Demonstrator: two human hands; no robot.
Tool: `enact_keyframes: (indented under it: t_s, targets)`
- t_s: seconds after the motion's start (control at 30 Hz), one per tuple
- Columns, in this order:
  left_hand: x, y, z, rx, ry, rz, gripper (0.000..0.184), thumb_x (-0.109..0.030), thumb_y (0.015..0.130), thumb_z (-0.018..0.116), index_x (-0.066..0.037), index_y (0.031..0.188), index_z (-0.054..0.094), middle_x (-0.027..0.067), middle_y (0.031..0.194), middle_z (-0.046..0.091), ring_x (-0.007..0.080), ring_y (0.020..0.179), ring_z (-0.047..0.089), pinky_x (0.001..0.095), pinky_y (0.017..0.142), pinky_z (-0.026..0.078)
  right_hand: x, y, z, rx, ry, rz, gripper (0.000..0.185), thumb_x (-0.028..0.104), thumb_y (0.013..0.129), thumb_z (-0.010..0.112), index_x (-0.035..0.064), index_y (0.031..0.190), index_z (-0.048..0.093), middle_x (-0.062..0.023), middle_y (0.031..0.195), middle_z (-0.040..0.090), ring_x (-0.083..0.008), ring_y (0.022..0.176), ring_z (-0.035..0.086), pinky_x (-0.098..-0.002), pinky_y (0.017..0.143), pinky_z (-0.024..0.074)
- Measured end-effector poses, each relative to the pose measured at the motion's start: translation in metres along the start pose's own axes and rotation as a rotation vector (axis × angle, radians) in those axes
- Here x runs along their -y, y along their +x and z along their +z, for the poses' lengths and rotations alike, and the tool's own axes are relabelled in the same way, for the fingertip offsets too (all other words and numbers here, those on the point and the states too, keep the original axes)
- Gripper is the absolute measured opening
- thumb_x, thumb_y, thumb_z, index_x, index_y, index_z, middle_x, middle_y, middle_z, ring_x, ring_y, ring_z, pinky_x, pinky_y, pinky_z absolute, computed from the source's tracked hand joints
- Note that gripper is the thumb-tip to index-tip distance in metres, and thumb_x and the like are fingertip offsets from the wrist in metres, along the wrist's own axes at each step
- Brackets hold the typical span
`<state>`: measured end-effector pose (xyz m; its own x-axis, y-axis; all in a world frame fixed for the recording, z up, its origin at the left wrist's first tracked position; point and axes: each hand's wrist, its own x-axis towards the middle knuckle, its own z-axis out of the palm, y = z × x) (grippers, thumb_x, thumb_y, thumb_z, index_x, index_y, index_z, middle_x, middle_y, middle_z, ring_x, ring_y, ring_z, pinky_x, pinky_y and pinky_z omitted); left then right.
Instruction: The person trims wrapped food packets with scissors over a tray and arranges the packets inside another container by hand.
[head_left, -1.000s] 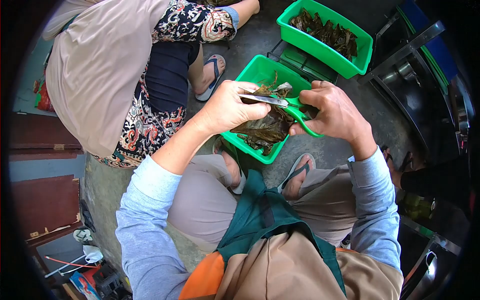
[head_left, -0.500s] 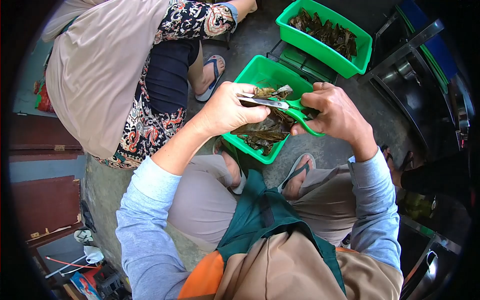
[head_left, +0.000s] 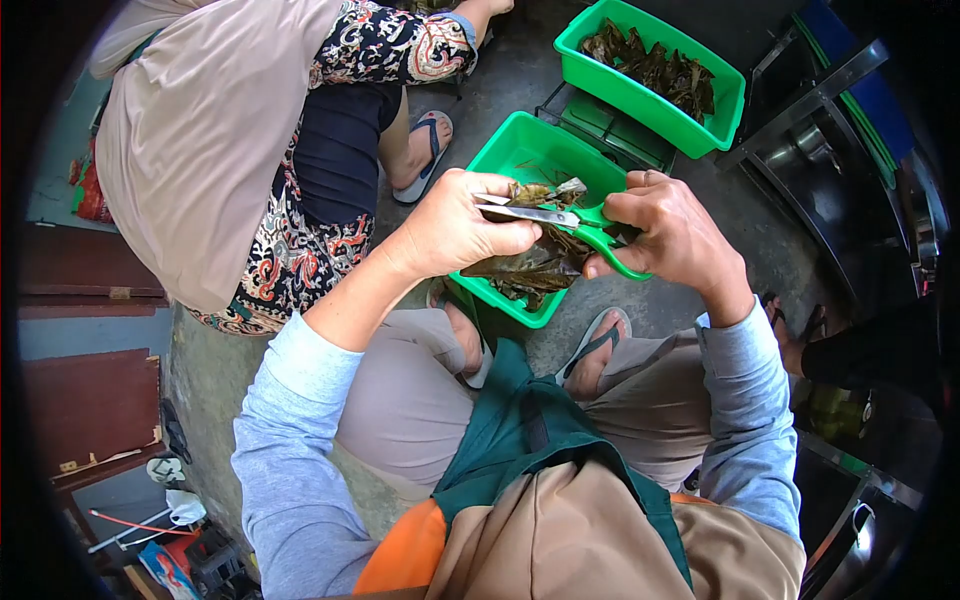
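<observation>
Above a green plastic tub (head_left: 497,148), my right hand (head_left: 680,225) has its fingers in the green handles of a pair of scissors (head_left: 612,250). The metal blades point left, across a brown dried leaf (head_left: 548,192) and towards my left hand (head_left: 450,225). My left thumb and fingers pinch the leaf, with the blade tips close by the thumb. More brown leaves (head_left: 530,285) lie in the tub below. My hands partly hide the leaf and the tub's contents.
A second green tub (head_left: 640,108) with dried leaves stands further back on the right. Another person (head_left: 210,150) sits close on my left, a sandalled foot (head_left: 425,155) near the tub. Metal racks (head_left: 815,105) stand along the right side.
The scissors blades have tilted and shifted slightly downward across the leaf. Both hands have otherwise stayed nearly in place. The other person's arm has moved a little.
</observation>
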<state>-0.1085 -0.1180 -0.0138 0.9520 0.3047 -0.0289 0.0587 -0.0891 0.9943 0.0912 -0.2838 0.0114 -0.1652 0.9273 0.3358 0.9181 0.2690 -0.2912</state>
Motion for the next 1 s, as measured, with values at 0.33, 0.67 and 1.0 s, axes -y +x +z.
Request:
enact_keyframes:
  t_s: [0.33,0.67,1.0]
  targets:
    - [-0.0019,-0.0012,0.0004,0.048,0.022,0.009,0.025,-0.004,0.081,0.072,0.002,0.106,0.069,0.0000,0.087,0.068,0.0039,0.077,0.058,0.0212,0.069,0.050,0.0043,0.0036,-0.0028,-0.005,0.044,-0.012,0.050,0.046,0.059,0.082,0.0033,0.064,0.056,-0.0096,0.055,0.052,-0.0307,0.061,0.055,-0.0413,0.059,0.0445]
    - [0.0000,-0.0007,0.0022,0.033,-0.035,-0.002,0.019,-0.007,0.079,0.074,0.002,0.095,0.070,0.0021,0.082,0.069,0.0049,0.076,0.059,0.0222,0.068,0.049,0.0005,0.0001,-0.0022,0.015,0.056,-0.006,0.050,0.045,0.059,0.082,0.0031,0.063,0.055,-0.0104,0.053,0.050,-0.0318,0.060,0.054,-0.0418,0.057,0.0436]
    - [-0.0026,-0.0018,0.0003,0.022,-0.018,0.001,0.017,-0.007,0.078,0.075,0.002,0.092,0.070,0.0014,0.082,0.068,0.0050,0.074,0.058,0.0229,0.067,0.049,-0.0042,-0.0045,0.0005,-0.006,0.070,-0.012,0.052,0.045,0.062,0.082,0.0030,0.060,0.051,-0.0117,0.051,0.044,-0.0323,0.058,0.051,-0.0423,0.056,0.0428]
